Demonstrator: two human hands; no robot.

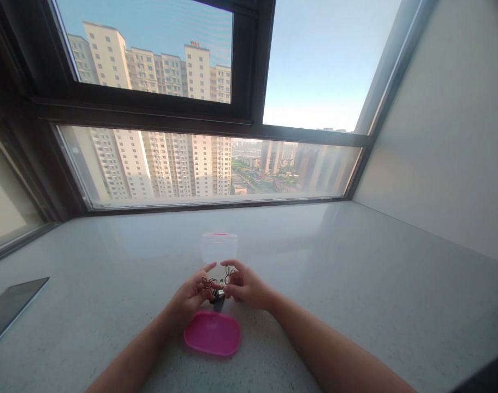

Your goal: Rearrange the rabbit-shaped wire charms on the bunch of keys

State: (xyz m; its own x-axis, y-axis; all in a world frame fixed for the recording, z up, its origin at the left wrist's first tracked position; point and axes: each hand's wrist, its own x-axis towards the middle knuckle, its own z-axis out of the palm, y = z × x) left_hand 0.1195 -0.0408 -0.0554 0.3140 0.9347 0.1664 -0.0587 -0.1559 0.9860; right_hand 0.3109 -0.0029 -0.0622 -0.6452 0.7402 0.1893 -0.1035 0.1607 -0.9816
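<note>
My left hand [190, 297] and my right hand [244, 285] meet just above the grey counter [355, 284], fingers curled round a bunch of thin dark rubber bands [218, 281]. Loops of the bands stick up between the fingertips. A small dark object [218, 296] sits under the hands; I cannot make out what it is. A pink lid [212, 333] lies flat on the counter right below my left wrist. A clear plastic container [218, 246] with a pinkish rim stands just beyond the hands.
A dark flat slab [11, 305], perhaps a tablet, lies at the counter's left edge. A large window [208, 164] runs along the back, and a pale wall [449, 164] closes off the right side.
</note>
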